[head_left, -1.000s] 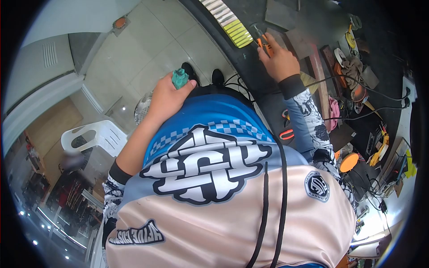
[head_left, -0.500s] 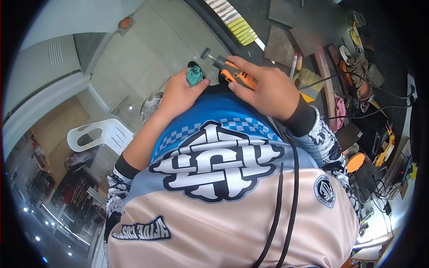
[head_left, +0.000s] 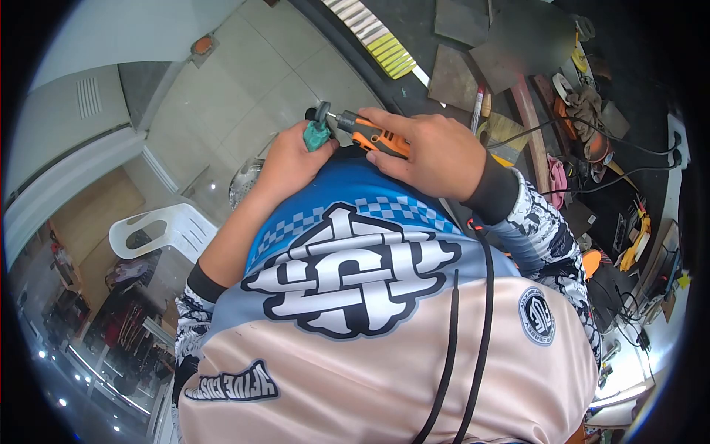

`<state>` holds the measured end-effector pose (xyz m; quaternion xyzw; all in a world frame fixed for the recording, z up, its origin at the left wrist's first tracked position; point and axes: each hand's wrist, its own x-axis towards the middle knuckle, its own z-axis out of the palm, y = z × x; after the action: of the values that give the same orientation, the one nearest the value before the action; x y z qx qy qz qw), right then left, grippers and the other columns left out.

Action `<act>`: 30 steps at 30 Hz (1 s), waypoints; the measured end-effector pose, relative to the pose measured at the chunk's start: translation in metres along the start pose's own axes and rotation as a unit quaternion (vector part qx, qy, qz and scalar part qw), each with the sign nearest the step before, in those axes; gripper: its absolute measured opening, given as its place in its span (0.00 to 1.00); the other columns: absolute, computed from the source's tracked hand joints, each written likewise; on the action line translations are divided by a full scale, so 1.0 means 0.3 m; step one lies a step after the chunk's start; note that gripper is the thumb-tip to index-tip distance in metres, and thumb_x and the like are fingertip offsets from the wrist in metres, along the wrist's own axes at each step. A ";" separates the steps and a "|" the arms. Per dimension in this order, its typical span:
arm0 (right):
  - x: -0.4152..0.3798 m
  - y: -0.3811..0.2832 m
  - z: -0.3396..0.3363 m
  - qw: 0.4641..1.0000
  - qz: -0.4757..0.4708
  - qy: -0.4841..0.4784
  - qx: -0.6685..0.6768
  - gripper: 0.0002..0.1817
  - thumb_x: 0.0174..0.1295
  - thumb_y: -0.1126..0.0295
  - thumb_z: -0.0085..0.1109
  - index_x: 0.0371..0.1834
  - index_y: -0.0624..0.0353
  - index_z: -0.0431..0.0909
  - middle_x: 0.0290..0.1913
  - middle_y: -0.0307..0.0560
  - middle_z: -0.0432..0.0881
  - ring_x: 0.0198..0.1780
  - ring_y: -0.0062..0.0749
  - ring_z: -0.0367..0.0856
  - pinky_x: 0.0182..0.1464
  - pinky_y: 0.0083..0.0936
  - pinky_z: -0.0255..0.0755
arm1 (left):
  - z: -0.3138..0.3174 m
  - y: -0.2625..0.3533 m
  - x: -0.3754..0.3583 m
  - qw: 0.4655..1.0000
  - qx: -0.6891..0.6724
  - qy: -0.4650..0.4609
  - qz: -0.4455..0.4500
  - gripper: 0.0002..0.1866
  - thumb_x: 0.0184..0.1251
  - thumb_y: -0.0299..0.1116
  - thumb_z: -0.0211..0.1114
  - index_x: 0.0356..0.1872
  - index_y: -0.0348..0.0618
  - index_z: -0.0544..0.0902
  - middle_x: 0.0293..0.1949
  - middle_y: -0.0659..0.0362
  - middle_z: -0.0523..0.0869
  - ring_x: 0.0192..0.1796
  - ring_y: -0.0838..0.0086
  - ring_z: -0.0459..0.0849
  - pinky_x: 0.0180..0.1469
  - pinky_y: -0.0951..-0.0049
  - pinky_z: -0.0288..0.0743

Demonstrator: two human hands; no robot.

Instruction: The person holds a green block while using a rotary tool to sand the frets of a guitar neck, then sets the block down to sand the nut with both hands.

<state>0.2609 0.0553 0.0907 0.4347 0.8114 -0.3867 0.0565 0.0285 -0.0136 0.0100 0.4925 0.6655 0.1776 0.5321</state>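
A small green lump (head_left: 316,135) is pinched between the thumb and fingers of my left hand (head_left: 291,164). My right hand (head_left: 446,153) is wrapped round an orange and black rotary tool (head_left: 377,138). From its tip a thin metal shaft leads to a dark disc (head_left: 323,112), which lies at the upper end of the green lump. Whether disc and lump touch is hard to tell. Both hands are above my lap, in front of the blue part of my shirt.
On the right, a dark workbench (head_left: 414,96) holds a yellow-and-white striped strip (head_left: 373,37), flat plates (head_left: 452,78), a brush (head_left: 509,133), a marker (head_left: 477,109) and black cables (head_left: 621,148). A white plastic chair (head_left: 164,229) stands left, beyond a metal strainer (head_left: 244,181).
The rotary tool in my right hand has moved left and slightly down, bringing its disc to the green lump. My left hand has shifted slightly left and down with the lump.
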 end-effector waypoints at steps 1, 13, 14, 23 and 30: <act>-0.001 0.002 0.008 1.000 0.000 0.004 -0.003 0.30 0.65 0.53 0.67 0.71 0.39 0.77 0.31 0.55 0.88 0.34 0.56 0.88 0.41 0.45 0.82 | 0.002 -0.001 0.001 1.000 -0.002 0.000 -0.004 0.17 0.65 0.40 0.72 0.42 0.34 0.84 0.32 0.46 0.89 0.37 0.53 0.89 0.43 0.60 0.80; 0.062 0.315 0.120 0.975 0.114 0.178 -0.069 0.30 0.68 0.46 0.62 0.72 0.38 0.74 0.33 0.58 0.89 0.36 0.58 0.89 0.39 0.51 0.83 | -0.011 0.005 -0.008 0.999 0.000 0.020 -0.042 0.18 0.67 0.42 0.73 0.41 0.35 0.84 0.31 0.47 0.88 0.35 0.58 0.89 0.43 0.61 0.80; 0.073 0.366 0.137 0.968 0.129 0.198 -0.087 0.30 0.68 0.46 0.62 0.72 0.38 0.74 0.33 0.58 0.89 0.36 0.58 0.89 0.39 0.50 0.83 | -0.008 0.002 -0.012 0.999 -0.002 0.026 -0.035 0.18 0.67 0.42 0.73 0.41 0.35 0.84 0.30 0.47 0.88 0.35 0.58 0.89 0.43 0.61 0.79; 0.100 0.450 0.149 0.954 0.185 0.187 -0.145 0.30 0.70 0.44 0.61 0.74 0.35 0.72 0.39 0.54 0.90 0.40 0.56 0.90 0.42 0.48 0.83 | 0.003 -0.012 -0.015 0.999 -0.003 0.041 -0.018 0.17 0.67 0.42 0.73 0.40 0.34 0.84 0.29 0.48 0.88 0.34 0.60 0.88 0.42 0.61 0.79; 0.097 0.442 0.161 0.955 0.169 0.184 -0.157 0.31 0.69 0.44 0.61 0.74 0.34 0.72 0.35 0.57 0.89 0.37 0.55 0.90 0.38 0.48 0.82 | 0.009 -0.010 -0.018 0.999 -0.010 0.041 -0.014 0.17 0.67 0.42 0.73 0.39 0.35 0.84 0.29 0.48 0.88 0.34 0.59 0.88 0.42 0.61 0.79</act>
<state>0.3303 0.0848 -0.0320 0.6147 0.7730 -0.1523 0.0384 0.0292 -0.0201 0.0097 0.4705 0.6919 0.1968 0.5111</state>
